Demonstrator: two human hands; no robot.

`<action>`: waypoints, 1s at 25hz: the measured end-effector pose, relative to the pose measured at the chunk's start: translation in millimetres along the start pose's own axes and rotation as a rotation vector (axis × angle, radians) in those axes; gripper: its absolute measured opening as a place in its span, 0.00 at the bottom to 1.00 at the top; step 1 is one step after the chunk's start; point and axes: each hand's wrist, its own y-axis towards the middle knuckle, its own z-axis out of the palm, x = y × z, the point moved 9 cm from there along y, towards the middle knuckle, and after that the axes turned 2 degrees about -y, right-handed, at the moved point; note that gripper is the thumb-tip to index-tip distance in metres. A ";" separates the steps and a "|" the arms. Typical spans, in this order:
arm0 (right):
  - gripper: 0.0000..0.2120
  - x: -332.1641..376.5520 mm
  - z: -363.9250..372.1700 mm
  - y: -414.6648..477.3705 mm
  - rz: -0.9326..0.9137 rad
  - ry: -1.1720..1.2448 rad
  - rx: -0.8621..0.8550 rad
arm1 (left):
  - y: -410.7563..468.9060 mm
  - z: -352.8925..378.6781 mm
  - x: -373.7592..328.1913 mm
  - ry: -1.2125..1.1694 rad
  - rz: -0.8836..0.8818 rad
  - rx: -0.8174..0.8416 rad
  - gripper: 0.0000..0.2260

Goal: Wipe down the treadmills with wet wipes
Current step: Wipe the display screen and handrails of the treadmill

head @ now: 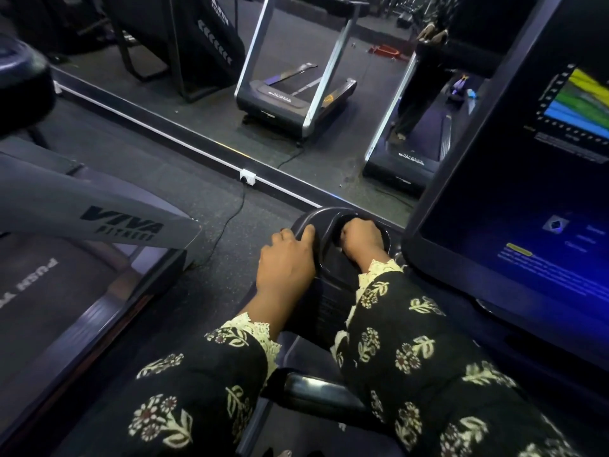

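**A:** What's in view?

**B:** Head cam, looking down. Person stands at a treadmill (328, 311), both arms reaching fwd over its console. Sleeves (408, 344) are black w/ a cream floral print and lace cuffs.

**A:** Hands?

**B:** L hand (286, 260) grips the tray (324, 213) at the console's left end. Its fingers curl over the outer rim and the thumb lies on top. R hand (361, 239) is down inside the tray's round well, knuckles up, fingers curled under. Can't tell if they pinch anything; whatever's beneath is hidden.

**A:** Rest of the machine?

**B:** Lit screen (514, 192) just right of the tray, tilted, w/ coloured bands top right and blue text lower down. A black bar (316, 389) runs across btwn the forearms, nearer the body.

**A:** Surroundings?

**B:** 2nd treadmill (99, 222) to the left, grey arm marked VIVA FITNESS. There's dark rubber floor btwn the two. A cable (227, 222) runs from a white socket (247, 177) at the base of a wall mirror (214, 103). The mirror reflects treadmills and the person, hands on the console.
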 end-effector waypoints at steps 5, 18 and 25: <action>0.17 -10.4 -6.1 -7.4 0.060 -0.069 -0.003 | 1.5 0.4 1.8 -0.018 -0.010 0.003 0.22; 0.15 -2.8 -0.9 -23.2 0.044 0.326 0.182 | 1.9 -2.9 0.9 -0.041 -0.004 0.006 0.22; 0.14 10.5 -16.2 -34.0 -0.019 -0.560 -0.102 | 0.5 -1.2 3.9 -0.055 -0.005 0.000 0.21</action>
